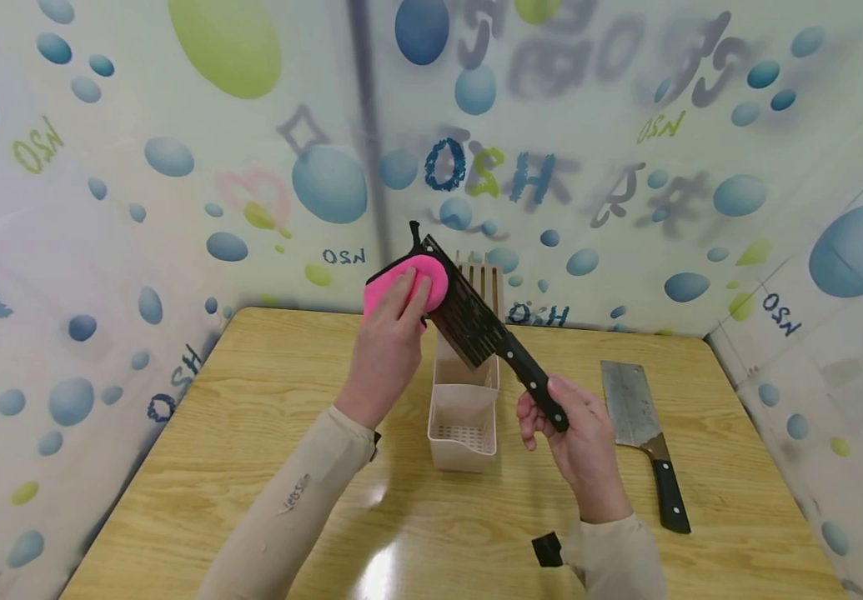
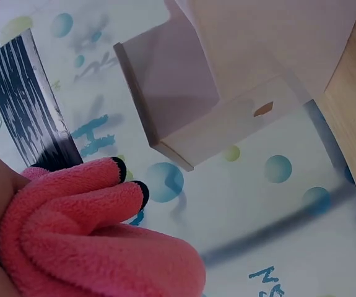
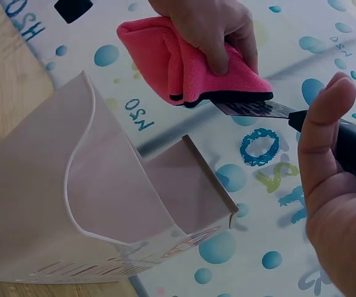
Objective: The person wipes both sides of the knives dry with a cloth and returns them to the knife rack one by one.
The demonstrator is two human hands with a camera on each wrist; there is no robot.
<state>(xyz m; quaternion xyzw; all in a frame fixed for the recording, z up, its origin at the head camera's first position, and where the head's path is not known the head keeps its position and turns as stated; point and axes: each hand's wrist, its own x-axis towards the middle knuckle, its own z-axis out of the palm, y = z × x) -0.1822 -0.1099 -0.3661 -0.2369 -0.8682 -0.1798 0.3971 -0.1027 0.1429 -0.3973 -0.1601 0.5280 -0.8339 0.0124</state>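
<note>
My left hand [image 1: 382, 358] grips a folded pink towel [image 1: 434, 279] with black edging. The towel covers the tip end of a wide kitchen knife [image 1: 469, 321], whose blade looks dark and streaked. In the right wrist view, the left thumb and fingers pinch the towel [image 3: 178, 62] around the blade [image 3: 252, 109]. My right hand [image 1: 584, 442] holds the knife's black riveted handle [image 1: 524, 375], with the blade slanting up and left. Under the blade stands a beige plastic knife holder [image 1: 461, 454], its slotted back part partly hidden by the knife.
On the right side of the wooden table [image 1: 266, 467] lies a cleaver [image 1: 629, 404] with a black handle, blade pointing toward the back. A wall covering [image 1: 251, 167] printed with bubbles and letters rises behind the table and along both sides.
</note>
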